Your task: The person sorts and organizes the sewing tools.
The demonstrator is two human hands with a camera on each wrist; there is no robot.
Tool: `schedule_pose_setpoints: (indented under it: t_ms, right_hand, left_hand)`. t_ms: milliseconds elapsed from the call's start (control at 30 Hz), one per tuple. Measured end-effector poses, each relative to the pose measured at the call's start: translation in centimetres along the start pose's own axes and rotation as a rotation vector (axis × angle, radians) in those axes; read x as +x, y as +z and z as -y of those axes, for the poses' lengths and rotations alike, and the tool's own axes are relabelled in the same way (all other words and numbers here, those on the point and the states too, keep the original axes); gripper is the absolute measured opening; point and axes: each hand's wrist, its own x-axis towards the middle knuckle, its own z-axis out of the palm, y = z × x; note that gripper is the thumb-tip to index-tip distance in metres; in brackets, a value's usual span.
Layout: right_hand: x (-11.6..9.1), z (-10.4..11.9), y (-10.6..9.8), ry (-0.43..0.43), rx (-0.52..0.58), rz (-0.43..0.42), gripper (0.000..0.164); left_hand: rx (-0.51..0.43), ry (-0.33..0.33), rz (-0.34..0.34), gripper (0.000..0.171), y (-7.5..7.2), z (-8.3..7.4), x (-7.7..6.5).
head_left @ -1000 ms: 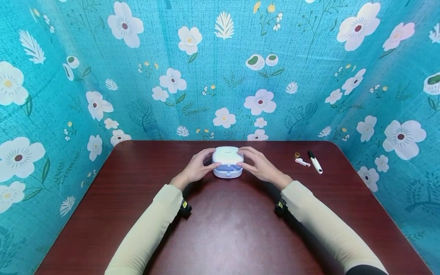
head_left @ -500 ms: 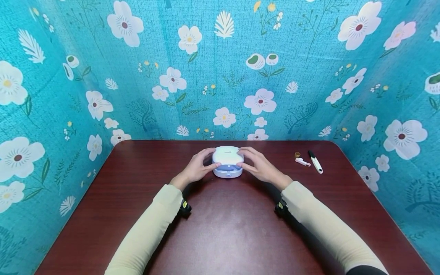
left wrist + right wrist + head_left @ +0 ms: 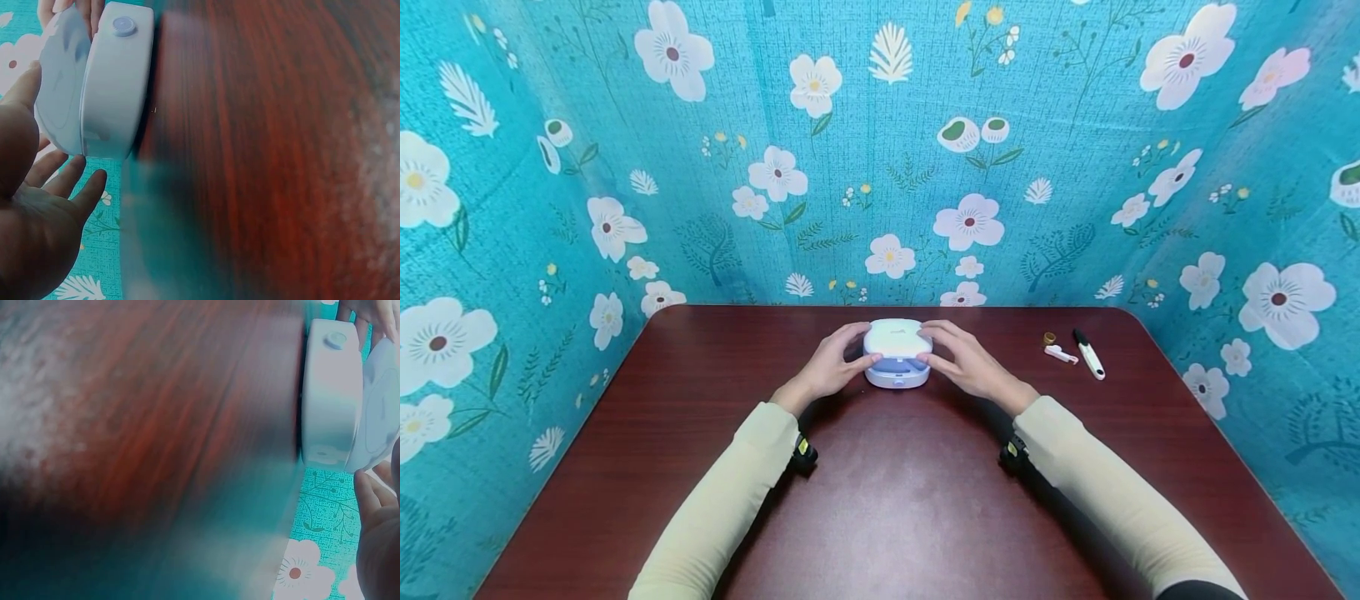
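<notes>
A white oval case stands near the far edge of the table, its lid [image 3: 897, 337] tipped partly up over the base [image 3: 898, 380]. A round button [image 3: 124, 25] sits on the front of the base. My left hand [image 3: 829, 363] holds the lid's left side, thumb at the front edge and fingers reaching round behind. On the other side my right hand [image 3: 966, 365] grips the lid the same way. The wrist views show the gap between the lid [image 3: 62, 87] and the base [image 3: 331, 400]. What lies inside the case is hidden.
Toward the right on the dark red table [image 3: 895, 500] lie a small gold ring-shaped piece [image 3: 1048, 338], a small pinkish-white piece [image 3: 1061, 354] and a slim white tool [image 3: 1090, 357] with a black end. A teal flowered cloth [image 3: 880, 167] hangs behind and at both sides.
</notes>
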Motion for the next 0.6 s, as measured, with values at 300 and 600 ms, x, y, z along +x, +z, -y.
schedule_pose_setpoints:
  t_ms: [300, 600]
  right_hand:
    - [2.5, 0.1, -1.0, 0.026, -0.024, -0.107, 0.032]
    - [5.4, 0.5, -1.8, 0.218, -0.023, -0.16, 0.042]
  left_hand:
    - [0.032, -0.092, -0.037, 0.073, 0.4, -0.6, 0.8]
    - [0.249, -0.056, 0.095, 0.092, 0.7, 0.0, -0.1]
